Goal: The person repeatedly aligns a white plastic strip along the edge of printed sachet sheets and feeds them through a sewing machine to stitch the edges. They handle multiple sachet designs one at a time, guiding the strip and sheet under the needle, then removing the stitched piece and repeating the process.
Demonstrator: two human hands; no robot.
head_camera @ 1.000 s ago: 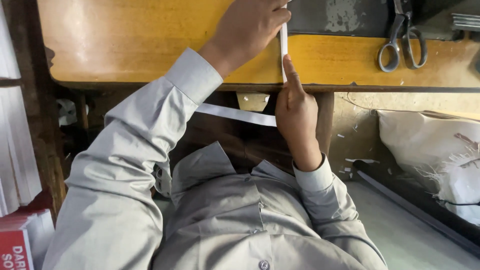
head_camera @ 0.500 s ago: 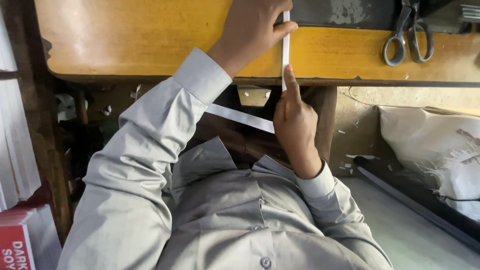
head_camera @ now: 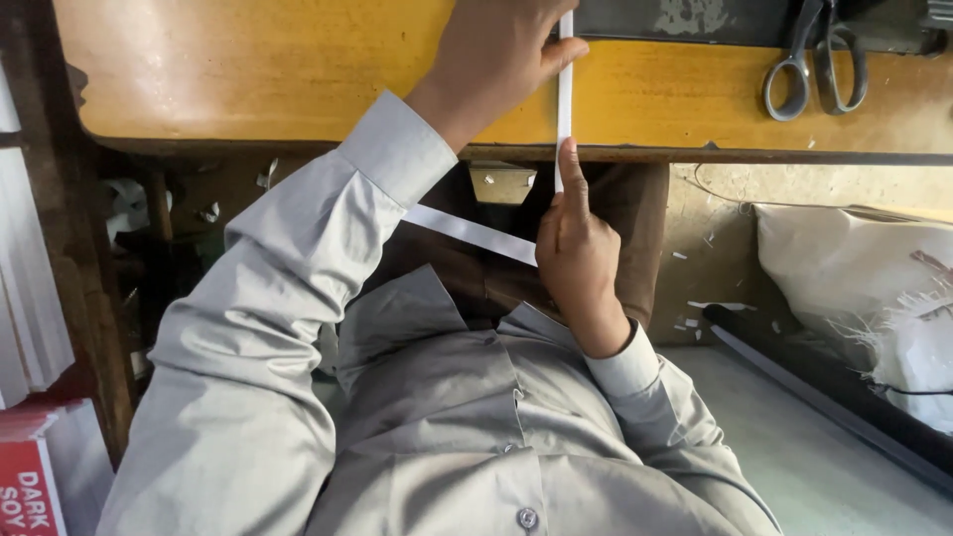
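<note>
A narrow white paper strip [head_camera: 565, 94] runs across the yellow wooden tabletop [head_camera: 248, 69] and over its front edge. My left hand [head_camera: 496, 50] lies on the tabletop and pinches the strip's upper part between thumb and fingers. My right hand [head_camera: 576, 253] is below the table edge. Its forefinger points up along the strip, and the fingers are closed on it. The rest of the strip slants left from this hand toward my left sleeve, above my lap.
Metal scissors [head_camera: 819, 60] lie at the table's far right beside a dark plate [head_camera: 685, 20]. A white woven sack [head_camera: 864, 288] sits on the floor to the right. A red-and-white carton [head_camera: 30, 476] and stacked white sheets [head_camera: 30, 298] are on the left.
The table and both hands sit a little higher in view. My left hand has moved slightly farther up the tabletop along the strip, and my right forefinger stays at the table edge.
</note>
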